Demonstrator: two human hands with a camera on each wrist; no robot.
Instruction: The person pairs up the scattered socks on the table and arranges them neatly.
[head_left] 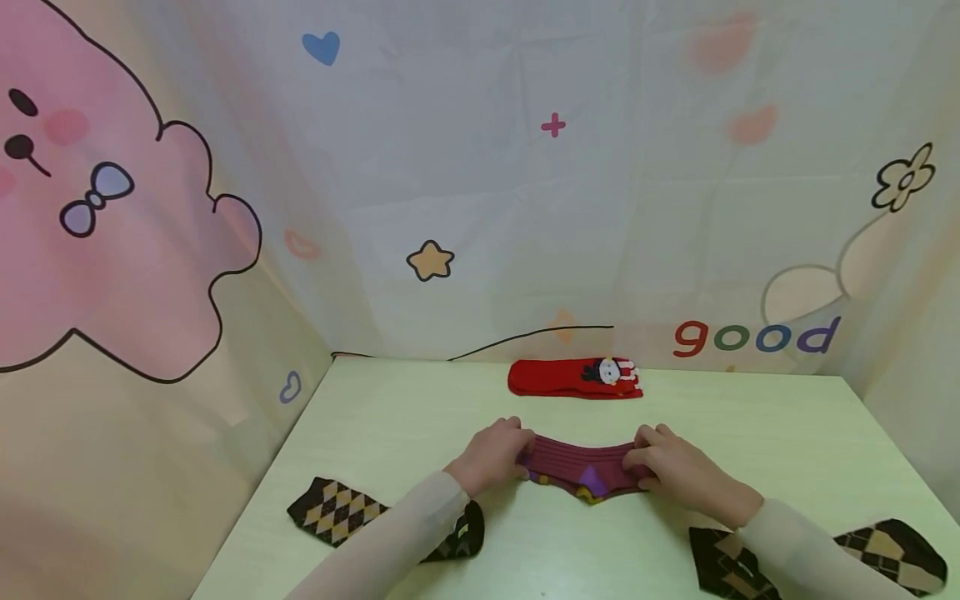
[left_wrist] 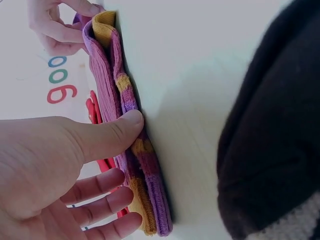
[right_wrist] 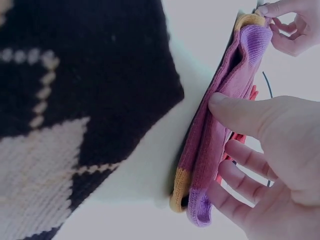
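Note:
Maroon ribbed socks [head_left: 573,458] with purple and mustard patches lie lengthwise between the two hands, one sock against the other. My left hand [head_left: 491,457] pinches their left end, its thumb [left_wrist: 117,132] on the near side and the other fingers on the far side. At the right end, my right hand [head_left: 678,471] pinches them the same way, with the thumb [right_wrist: 235,110] across the knit. In both wrist views the mustard and purple parts show along the socks' edges.
Behind the maroon socks lie folded red socks [head_left: 555,378] with a cartoon figure. Brown-and-tan argyle socks [head_left: 337,510] lie under the left forearm, and another argyle pair [head_left: 892,554] passes under the right. A printed curtain [head_left: 480,183] hangs behind the pale table [head_left: 405,400].

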